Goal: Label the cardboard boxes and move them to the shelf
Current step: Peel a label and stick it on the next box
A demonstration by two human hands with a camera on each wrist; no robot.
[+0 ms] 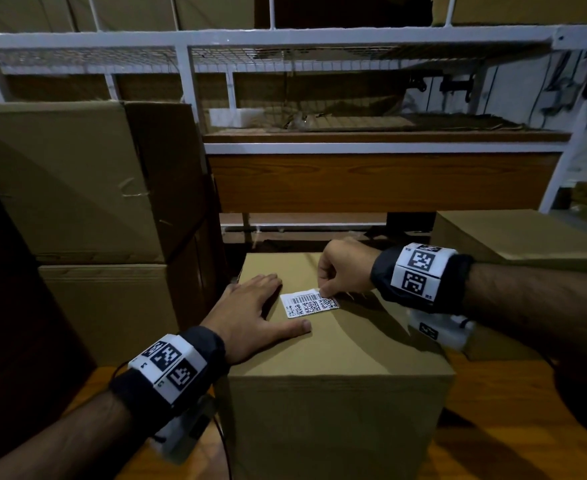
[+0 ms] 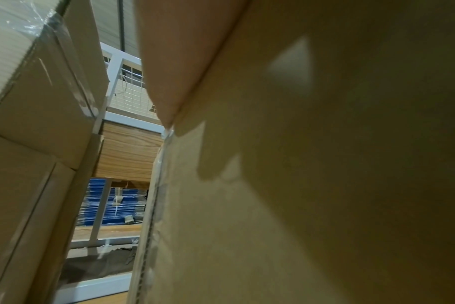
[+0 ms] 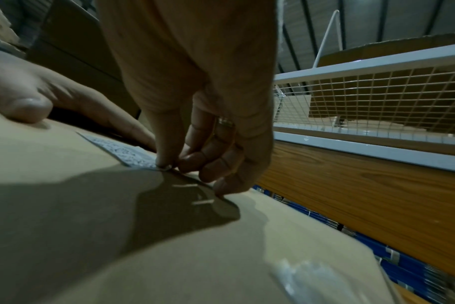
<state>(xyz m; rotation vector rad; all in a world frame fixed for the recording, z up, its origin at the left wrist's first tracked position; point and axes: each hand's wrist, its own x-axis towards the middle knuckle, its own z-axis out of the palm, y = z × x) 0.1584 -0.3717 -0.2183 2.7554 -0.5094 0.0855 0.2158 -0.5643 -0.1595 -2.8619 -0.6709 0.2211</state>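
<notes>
— Cardboard box [image 1: 337,344] stands on the wooden floor [image 1: 513,420] in front of the shelf [image 1: 382,147], between stacked boxes [image 1: 67,174] on one side and another carton [image 1: 520,237] on the other. How will it handle?

— Stiff, I'd judge, with square corners and a dry matte skin, so not slippery. Weight can't be read from here. Its bulk calls for both hands low on opposite side walls, not the top flaps.

— And the label [image 1: 309,305]?

— Thin paper, light, apt to crease. It lies on the top face, near the far edge. The right hand [image 1: 345,268] pinches its right end between thumb and forefinger; whether that end is stuck down I can't tell.

— The other hand?

— The left hand [image 1: 250,317] lies flat, fingers straight and spread, pressing the top just beside the label's left end, steadying the box.

— So lifting comes later?

— Likely; the label wants smoothing first.
</notes>
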